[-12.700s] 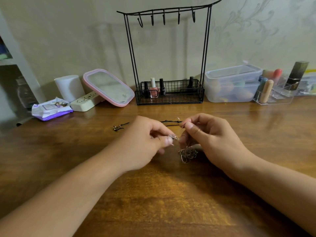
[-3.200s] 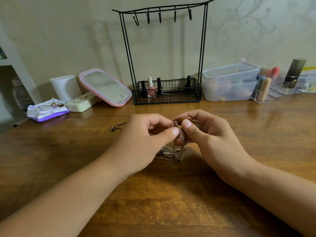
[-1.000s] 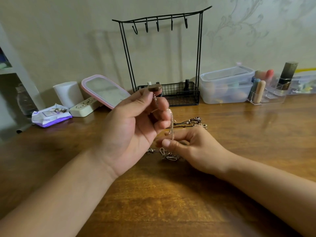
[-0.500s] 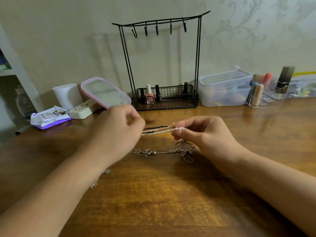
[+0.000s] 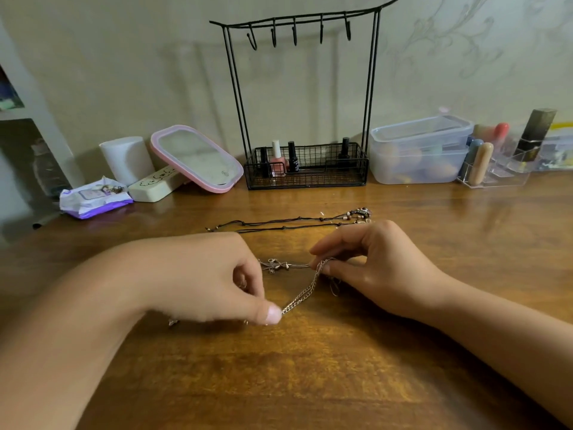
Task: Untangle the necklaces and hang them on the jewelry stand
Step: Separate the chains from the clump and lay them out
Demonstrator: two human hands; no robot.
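Note:
A silver chain necklace point(image 5: 302, 293) stretches taut across the wooden table between both hands. My left hand point(image 5: 217, 277) pinches its near end between thumb and fingers. My right hand point(image 5: 366, 268) pinches the far end, where the chain meets a second thin silver necklace point(image 5: 279, 264) with small charms lying flat. A black cord necklace point(image 5: 294, 223) with beads at its right end lies straight behind my hands. The black wire jewelry stand point(image 5: 305, 97) rises at the back centre, its hooks bare.
The stand's basket point(image 5: 328, 178) holds nail polish bottles. A pink-rimmed mirror point(image 5: 195, 158), a white cylinder point(image 5: 125, 159), a white case and a purple wipes pack point(image 5: 93, 198) stand back left. Clear plastic boxes point(image 5: 418, 150) and a cosmetics organiser point(image 5: 496, 169) sit back right.
My left hand has come down and toward me, drawing the silver chain out diagonally. My right hand stays near the charm necklace. The view has tilted to show the stand's top.

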